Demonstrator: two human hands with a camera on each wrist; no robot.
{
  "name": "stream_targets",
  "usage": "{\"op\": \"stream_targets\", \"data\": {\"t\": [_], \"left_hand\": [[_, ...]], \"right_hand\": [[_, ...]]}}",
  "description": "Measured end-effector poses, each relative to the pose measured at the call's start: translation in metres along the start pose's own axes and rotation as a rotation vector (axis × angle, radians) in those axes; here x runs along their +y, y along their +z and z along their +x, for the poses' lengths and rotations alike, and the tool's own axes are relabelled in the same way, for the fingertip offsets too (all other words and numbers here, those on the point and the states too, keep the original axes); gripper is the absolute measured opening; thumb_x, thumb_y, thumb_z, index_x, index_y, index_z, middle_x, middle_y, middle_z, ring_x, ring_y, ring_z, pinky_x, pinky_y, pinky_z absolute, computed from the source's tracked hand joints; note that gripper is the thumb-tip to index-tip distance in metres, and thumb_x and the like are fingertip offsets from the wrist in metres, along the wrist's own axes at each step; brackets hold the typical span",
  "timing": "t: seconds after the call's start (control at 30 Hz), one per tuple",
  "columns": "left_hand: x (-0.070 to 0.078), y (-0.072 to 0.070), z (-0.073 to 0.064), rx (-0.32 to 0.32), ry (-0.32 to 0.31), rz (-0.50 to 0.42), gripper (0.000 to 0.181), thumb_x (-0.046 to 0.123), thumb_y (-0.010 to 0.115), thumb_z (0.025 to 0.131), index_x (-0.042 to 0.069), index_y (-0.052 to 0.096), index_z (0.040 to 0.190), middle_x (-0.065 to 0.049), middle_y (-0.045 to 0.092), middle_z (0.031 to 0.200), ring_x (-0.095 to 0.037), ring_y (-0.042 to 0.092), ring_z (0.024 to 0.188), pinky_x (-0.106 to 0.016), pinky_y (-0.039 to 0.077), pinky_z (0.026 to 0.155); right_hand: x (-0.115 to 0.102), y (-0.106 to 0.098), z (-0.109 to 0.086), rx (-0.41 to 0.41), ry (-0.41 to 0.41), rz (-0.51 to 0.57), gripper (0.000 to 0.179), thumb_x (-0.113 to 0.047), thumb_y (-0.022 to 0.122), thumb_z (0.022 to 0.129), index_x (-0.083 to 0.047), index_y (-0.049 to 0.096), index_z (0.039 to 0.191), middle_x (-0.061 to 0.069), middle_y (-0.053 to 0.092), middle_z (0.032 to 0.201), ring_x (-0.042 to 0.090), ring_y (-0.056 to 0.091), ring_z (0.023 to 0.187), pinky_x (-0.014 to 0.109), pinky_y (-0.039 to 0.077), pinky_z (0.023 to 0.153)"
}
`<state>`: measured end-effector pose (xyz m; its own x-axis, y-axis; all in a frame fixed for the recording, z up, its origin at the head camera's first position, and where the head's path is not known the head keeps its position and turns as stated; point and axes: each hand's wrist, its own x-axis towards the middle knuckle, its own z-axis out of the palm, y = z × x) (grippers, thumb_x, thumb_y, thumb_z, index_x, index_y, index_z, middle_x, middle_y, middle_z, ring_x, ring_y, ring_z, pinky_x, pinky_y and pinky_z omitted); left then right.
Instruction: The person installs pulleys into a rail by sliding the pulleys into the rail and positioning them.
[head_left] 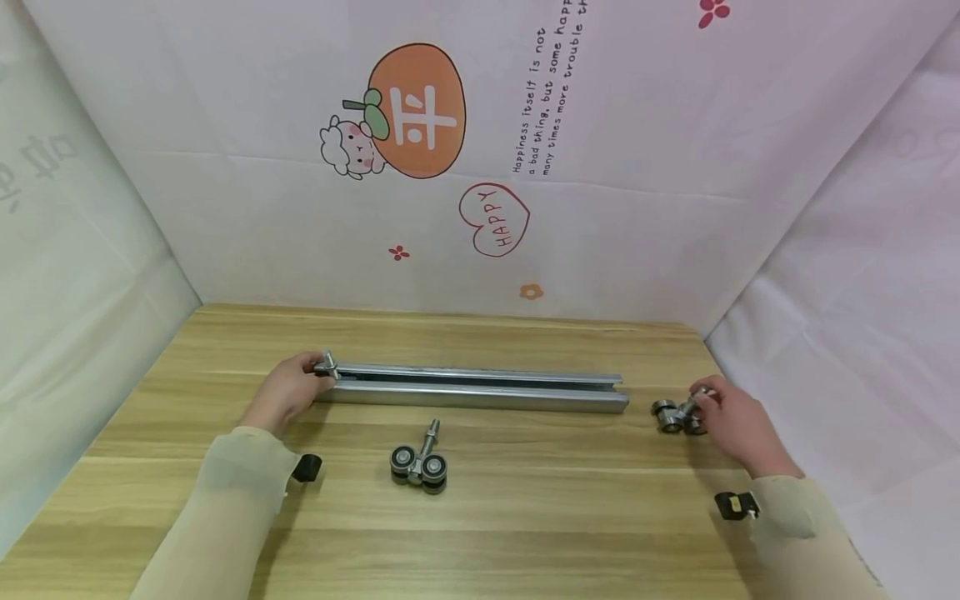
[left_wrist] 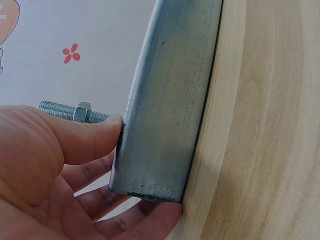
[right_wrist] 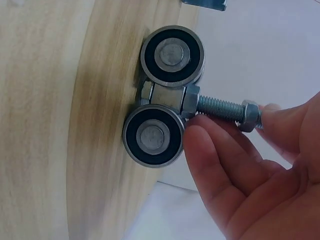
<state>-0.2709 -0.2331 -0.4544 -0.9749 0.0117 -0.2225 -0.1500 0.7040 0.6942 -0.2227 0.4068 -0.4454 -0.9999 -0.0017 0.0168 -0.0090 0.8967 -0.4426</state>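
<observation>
A slotted metal rail (head_left: 480,399) lies lengthwise on the wooden table. At its left end, my left hand (head_left: 288,387) grips the rail, thumb on the upper edge and fingers curled around the end. Beside that thumb a threaded bolt with a nut (left_wrist: 82,112) sticks up from the slot; whatever it joins inside the rail is hidden. Past the rail's right end, my right hand (head_left: 738,423) holds a roller trolley (right_wrist: 170,97) by its bolt, wheels close to or on the tabletop. A second roller trolley (head_left: 418,467) stands in front of the rail, its bolt pointing up.
The wood-grain table (head_left: 525,525) ends at a printed white cloth (head_left: 637,208) behind. More white cloth hangs at the left (head_left: 90,192) and right (head_left: 862,250) sides. A small black camera (head_left: 307,468) is on the left wrist and another (head_left: 735,505) on the right.
</observation>
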Motion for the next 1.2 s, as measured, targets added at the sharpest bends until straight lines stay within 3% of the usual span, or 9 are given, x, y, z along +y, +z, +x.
{"op": "stream_targets", "data": {"t": [0.33, 0.6, 0.97, 1.2], "left_hand": [[0.001, 0.000, -0.002, -0.006, -0.006, 0.001, 0.062, 0.025, 0.060, 0.100, -0.003, 0.036, 0.150, -0.034, 0.040, 0.145, -0.050, 0.039, 0.131, -0.060, 0.035, 0.103], [0.001, 0.000, -0.001, 0.004, -0.005, -0.008, 0.062, 0.024, 0.061, 0.100, -0.004, 0.036, 0.150, -0.034, 0.040, 0.145, -0.049, 0.039, 0.131, -0.060, 0.034, 0.104], [0.002, 0.000, -0.001, 0.002, -0.008, -0.008, 0.062, 0.025, 0.061, 0.100, -0.003, 0.036, 0.150, -0.033, 0.040, 0.145, -0.049, 0.039, 0.131, -0.060, 0.034, 0.104], [0.002, 0.000, -0.001, -0.003, -0.016, -0.009, 0.063, 0.026, 0.060, 0.100, -0.003, 0.036, 0.151, -0.033, 0.039, 0.146, -0.049, 0.038, 0.132, -0.060, 0.034, 0.104]], "right_hand": [[-0.005, 0.002, 0.006, 0.026, 0.046, 0.010, 0.033, -0.022, 0.035, 0.109, 0.003, 0.052, 0.124, 0.022, 0.066, 0.102, 0.026, 0.062, 0.078, 0.035, 0.045, 0.057], [-0.010, 0.005, 0.012, 0.007, 0.055, 0.064, 0.034, -0.020, 0.034, 0.109, 0.005, 0.049, 0.128, 0.023, 0.065, 0.102, 0.020, 0.064, 0.068, 0.036, 0.050, 0.056], [-0.010, 0.004, 0.026, 0.041, 0.008, 0.021, 0.029, -0.013, 0.036, 0.107, 0.004, 0.052, 0.124, 0.025, 0.065, 0.102, 0.028, 0.064, 0.078, 0.043, 0.051, 0.063], [-0.008, 0.002, 0.029, 0.003, 0.018, 0.088, 0.035, -0.016, 0.032, 0.108, 0.006, 0.049, 0.130, 0.027, 0.061, 0.107, 0.023, 0.064, 0.066, 0.037, 0.052, 0.056]]}}
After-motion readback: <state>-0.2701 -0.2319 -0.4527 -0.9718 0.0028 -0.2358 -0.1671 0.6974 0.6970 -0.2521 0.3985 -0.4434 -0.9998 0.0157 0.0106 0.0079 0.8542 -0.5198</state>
